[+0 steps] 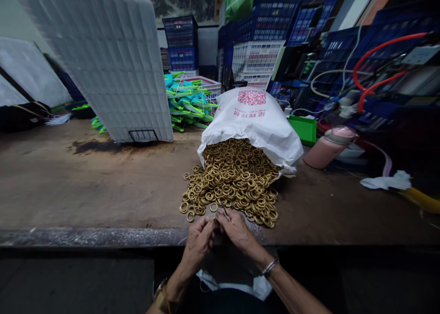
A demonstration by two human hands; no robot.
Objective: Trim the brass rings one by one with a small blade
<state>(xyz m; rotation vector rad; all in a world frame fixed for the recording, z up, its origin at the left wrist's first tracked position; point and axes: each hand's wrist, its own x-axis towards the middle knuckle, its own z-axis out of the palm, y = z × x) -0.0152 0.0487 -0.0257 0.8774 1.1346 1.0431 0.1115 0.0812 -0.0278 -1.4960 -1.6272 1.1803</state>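
A heap of brass-coloured rings (233, 176) spills from the mouth of a white woven sack (252, 117) onto the table. My left hand (198, 240) is at the table's front edge, just before the heap, its thumb and fingers pinched together. A bit of brass-coloured ring (215, 219) shows at its fingertips, mostly hidden. My right hand (239, 231) meets it from the right, closed, with a thin dark pointed tool (226, 212) sticking up from its fingers. The fingertips of both hands nearly touch. One loose ring (213, 207) lies flat just beyond them.
A tall white ribbed panel (113, 66) stands at the left on the brown table (85, 190). Behind it lie green and blue plastic pieces (190, 105). Right of the sack are a green tray (303, 129) and a pink bottle (328, 149). Stacked crates (259, 55) line the back.
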